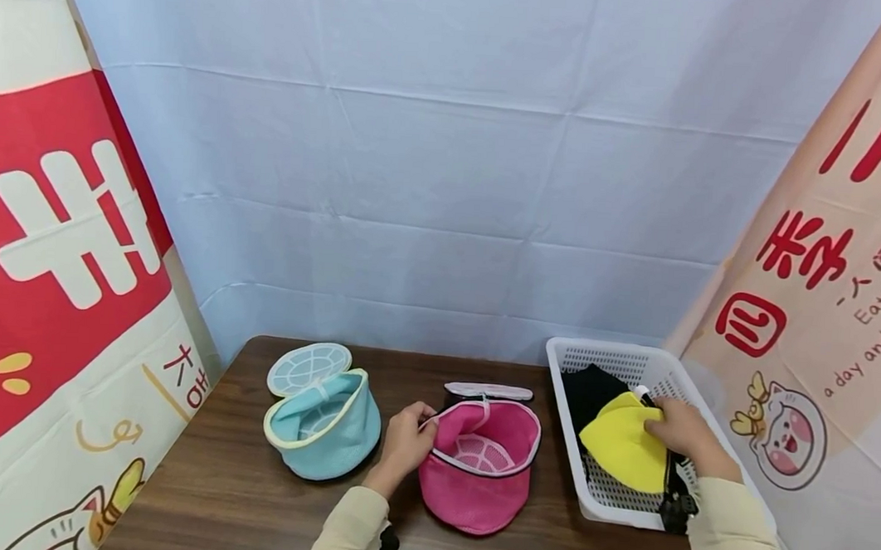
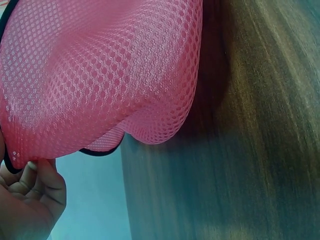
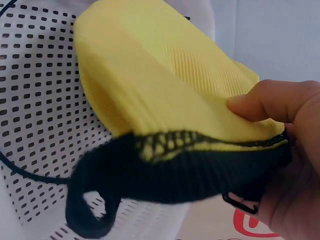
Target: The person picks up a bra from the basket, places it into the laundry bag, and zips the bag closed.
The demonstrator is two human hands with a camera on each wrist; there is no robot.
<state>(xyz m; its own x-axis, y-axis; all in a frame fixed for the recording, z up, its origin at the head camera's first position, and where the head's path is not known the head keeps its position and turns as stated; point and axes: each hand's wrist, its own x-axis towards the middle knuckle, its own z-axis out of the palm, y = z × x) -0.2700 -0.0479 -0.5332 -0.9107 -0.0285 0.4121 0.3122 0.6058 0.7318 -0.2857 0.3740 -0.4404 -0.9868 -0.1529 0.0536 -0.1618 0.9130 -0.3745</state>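
Observation:
My left hand (image 1: 405,439) pinches the dark-edged rim of a pink mesh laundry bag (image 1: 473,501), which stands with its mouth up and its lid flipped back. The left wrist view shows the bag's mesh wall (image 2: 135,75) close up, thumb and fingers at its rim. Over a white plastic basket (image 1: 616,348), my right hand (image 1: 682,433) grips a yellow ribbed cloth item (image 1: 626,451) by its edge. In the right wrist view this yellow item (image 3: 150,65) has black lacy trim and a dark band; its exact kind is unclear. Black cloth (image 1: 591,395) lies in the basket.
A light-blue mesh laundry bag (image 1: 342,444) with cream rim stands at the left, its round lid (image 1: 308,368) folded back. Everything rests on a dark wooden table (image 1: 213,479). Cloth curtains (image 1: 430,183) rise behind and along both sides.

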